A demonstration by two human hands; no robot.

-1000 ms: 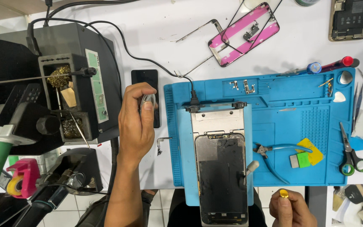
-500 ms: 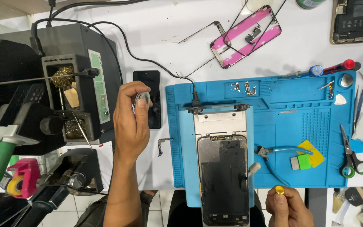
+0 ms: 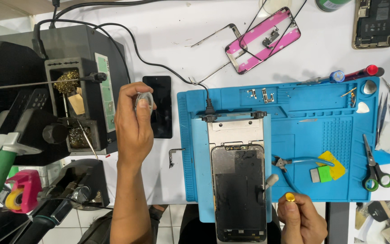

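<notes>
Hands work over a blue repair mat [image 3: 339,149] on a white table [image 3: 181,40]: the left hand [image 3: 134,124] pinches a small clear round container [image 3: 144,98] beside a black phone [image 3: 159,106], while the right hand [image 3: 301,219] grips a yellow-capped tool [image 3: 290,197] whose tip rests against the opened phone screen [image 3: 238,190].

bare hands [image 3: 134,122], forearms unsleeved, no gloves
</notes>
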